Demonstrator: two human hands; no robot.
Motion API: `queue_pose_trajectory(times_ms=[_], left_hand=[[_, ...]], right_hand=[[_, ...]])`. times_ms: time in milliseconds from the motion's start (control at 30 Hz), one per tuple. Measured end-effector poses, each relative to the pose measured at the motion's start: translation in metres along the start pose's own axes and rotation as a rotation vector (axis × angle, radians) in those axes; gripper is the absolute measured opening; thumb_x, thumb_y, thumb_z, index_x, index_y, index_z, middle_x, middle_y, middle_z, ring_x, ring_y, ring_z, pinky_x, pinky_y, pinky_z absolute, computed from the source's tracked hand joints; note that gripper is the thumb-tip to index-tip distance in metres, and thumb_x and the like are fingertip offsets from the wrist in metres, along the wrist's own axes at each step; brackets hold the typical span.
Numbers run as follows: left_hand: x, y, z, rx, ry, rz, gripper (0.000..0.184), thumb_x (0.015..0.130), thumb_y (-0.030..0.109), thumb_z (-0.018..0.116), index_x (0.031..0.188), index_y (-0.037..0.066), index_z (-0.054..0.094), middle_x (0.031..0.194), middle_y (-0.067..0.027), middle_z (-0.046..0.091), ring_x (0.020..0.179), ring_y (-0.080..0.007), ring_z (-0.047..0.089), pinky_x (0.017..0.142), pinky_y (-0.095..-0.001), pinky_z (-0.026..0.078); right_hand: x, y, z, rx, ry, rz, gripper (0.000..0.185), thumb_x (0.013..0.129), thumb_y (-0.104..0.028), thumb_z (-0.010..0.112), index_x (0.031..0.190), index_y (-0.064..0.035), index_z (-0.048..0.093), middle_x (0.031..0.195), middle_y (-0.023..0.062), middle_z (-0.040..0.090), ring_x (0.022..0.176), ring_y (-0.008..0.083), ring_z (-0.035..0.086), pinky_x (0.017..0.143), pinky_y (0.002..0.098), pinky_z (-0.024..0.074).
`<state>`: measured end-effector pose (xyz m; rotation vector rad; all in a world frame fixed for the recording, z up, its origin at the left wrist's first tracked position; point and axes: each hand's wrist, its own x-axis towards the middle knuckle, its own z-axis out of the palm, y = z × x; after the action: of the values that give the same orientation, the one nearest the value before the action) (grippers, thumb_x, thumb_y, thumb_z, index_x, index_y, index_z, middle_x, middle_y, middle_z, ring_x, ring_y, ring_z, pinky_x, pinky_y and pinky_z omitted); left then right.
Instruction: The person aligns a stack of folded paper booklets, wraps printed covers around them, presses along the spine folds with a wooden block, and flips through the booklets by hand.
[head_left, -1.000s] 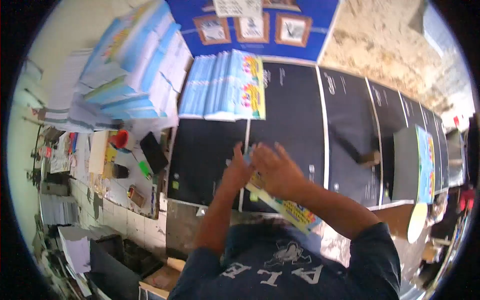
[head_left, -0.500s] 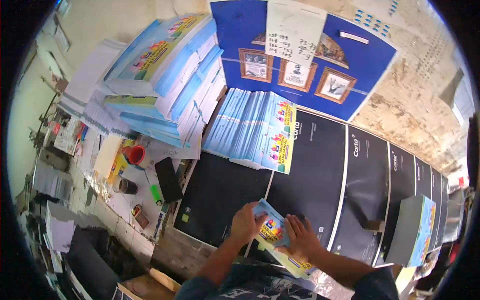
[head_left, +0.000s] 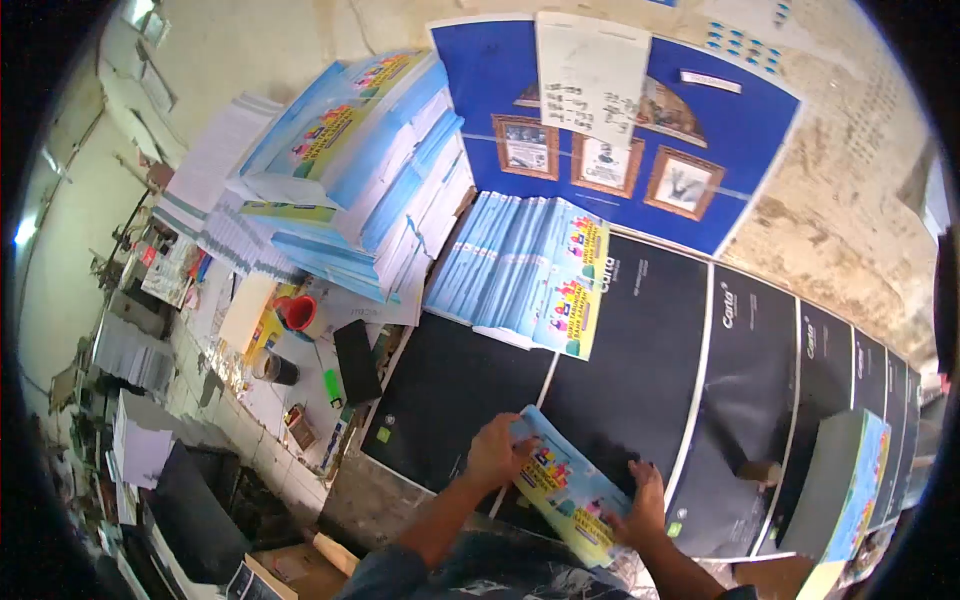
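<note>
A light blue and yellow booklet point(head_left: 572, 492) with cartoon figures lies slanted at the front edge of the black work surface. My left hand point(head_left: 495, 452) is closed on its upper left end, thumb over the cover. At the opposite long edge is my right hand point(head_left: 642, 508), its fingers apart and its thumb touching the cover near the lower right. Beyond both hands, a fanned row of matching booklets point(head_left: 490, 262) lies with covers showing at its right end.
Tall stacks of booklets point(head_left: 345, 160) stand at the back left. A phone point(head_left: 357, 362), red cup point(head_left: 298, 313), glass point(head_left: 275, 367) and green lighter point(head_left: 332, 387) sit left. Another booklet stack point(head_left: 835, 480) and a small brown block point(head_left: 762, 472) are right. A blue board point(head_left: 470, 80) leans behind.
My right hand has slid off the middle of the cover to its right edge, uncovering the printing. My left hand stays on the upper end. The camera view has shifted slightly.
</note>
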<state>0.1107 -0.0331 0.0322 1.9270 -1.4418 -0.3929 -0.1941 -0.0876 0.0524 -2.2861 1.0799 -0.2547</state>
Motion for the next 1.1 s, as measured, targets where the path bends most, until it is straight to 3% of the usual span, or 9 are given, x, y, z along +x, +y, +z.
queue_pose_trajectory(times_ms=[200,333,467,533,600,733,900,1033,1100], left_hand=[[0.0,-0.002,-0.006,-0.158,0.134,0.084,0.057,0.085,0.038,0.073,0.119,-0.003,0.053,0.105,-0.0246,0.061,0.093,-0.0415,0.063,0.08,-0.0477,0.052],[-0.016,0.011,-0.025,-0.153,0.138,0.14,0.069,0.079,0.034,0.08,0.127,-0.004,0.048,0.111,-0.0265,0.059,0.105,-0.0397,0.059,0.09,-0.0458,0.048],[-0.045,-0.026,-0.017,-0.41,0.107,0.133,0.087,0.073,0.027,0.084,0.14,-0.004,0.037,0.129,-0.0275,0.049,0.119,-0.0396,0.051,0.102,-0.0471,0.042],[-0.045,-0.004,-0.053,-0.372,-0.039,0.086,0.093,0.074,0.032,0.082,0.144,-0.005,0.032,0.141,-0.0289,0.039,0.126,-0.0436,0.045,0.108,-0.0498,0.036],[-0.041,-0.002,-0.075,0.029,-0.186,0.31,0.098,0.075,0.043,0.079,0.146,-0.005,0.03,0.145,-0.0313,0.035,0.131,-0.0471,0.04,0.113,-0.0519,0.028],[-0.026,0.112,-0.097,0.059,-0.237,0.586,0.107,0.084,0.058,0.068,0.154,-0.004,0.016,0.161,-0.0298,0.008,0.148,-0.0433,0.017,0.118,-0.0544,0.016],[-0.035,0.137,-0.02,0.32,-0.245,0.826,0.08,0.086,0.06,0.06,0.139,0.002,0.048,0.138,-0.0194,0.052,0.132,-0.0294,0.047,0.112,-0.0551,0.028],[-0.035,0.132,-0.011,0.309,-0.272,0.798,0.051,0.085,0.054,0.064,0.108,0.008,0.062,0.092,-0.0071,0.064,0.094,-0.0268,0.061,0.093,-0.0477,0.039],[-0.034,0.135,-0.007,0.349,-0.306,0.757,0.043,0.083,0.051,0.066,0.101,0.012,0.066,0.092,-0.0064,0.066,0.095,-0.0265,0.061,0.093,-0.0462,0.039]], right_hand=[[0.007,-0.015,-0.01,-0.213,0.054,-0.114,0.078,0.082,-0.045,0.073,0.133,0.0065,0.045,0.143,0.0294,0.041,0.135,0.0462,0.036,0.112,0.0537,0.0296],[-0.002,-0.062,-0.067,0.237,-0.37,0.286,0.068,0.086,-0.048,0.068,0.125,0.0052,0.049,0.123,0.0287,0.057,0.119,0.0432,0.054,0.099,0.047,0.0443],[-0.025,-0.092,-0.085,-0.101,-0.206,0.196,0.058,0.085,-0.038,0.068,0.125,-0.0006,0.052,0.104,0.0195,0.062,0.104,0.0373,0.061,0.088,0.0487,0.0481],[-0.027,-0.077,-0.059,-0.503,0.067,-0.123,0.056,0.08,-0.029,0.068,0.127,-0.0038,0.052,0.103,0.0149,0.062,0.101,0.0329,0.061,0.083,0.0462,0.0479],[-0.029,-0.069,-0.043,-0.518,0.073,-0.105,0.058,0.075,-0.022,0.066,0.129,-0.0052,0.052,0.103,0.0115,0.06,0.101,0.0302,0.059,0.083,0.0433,0.0465],[-0.028,-0.083,-0.048,-0.506,0.069,-0.108,0.051,0.079,-0.023,0.064,0.125,-0.0033,0.053,0.104,0.0121,0.06,0.102,0.0289,0.058,0.084,0.0438,0.0458],[-0.037,-0.069,-0.057,-0.52,0.037,-0.069,0.062,0.078,-0.035,0.072,0.125,0.0006,0.053,0.11,0.013,0.062,0.107,0.0305,0.06,0.086,0.0453,0.0481],[-0.073,-0.044,-0.075,-0.318,0.084,0.046,0.059,0.076,-0.045,0.076,0.118,-0.0062,0.061,0.102,0.0133,0.066,0.096,0.0321,0.066,0.083,0.0436,0.052],[-0.088,-0.031,-0.069,-0.276,0.169,0.1,0.052,0.076,-0.046,0.076,0.111,-0.0094,0.065,0.093,0.0122,0.068,0.087,0.0332,0.067,0.081,0.0424,0.0528]])
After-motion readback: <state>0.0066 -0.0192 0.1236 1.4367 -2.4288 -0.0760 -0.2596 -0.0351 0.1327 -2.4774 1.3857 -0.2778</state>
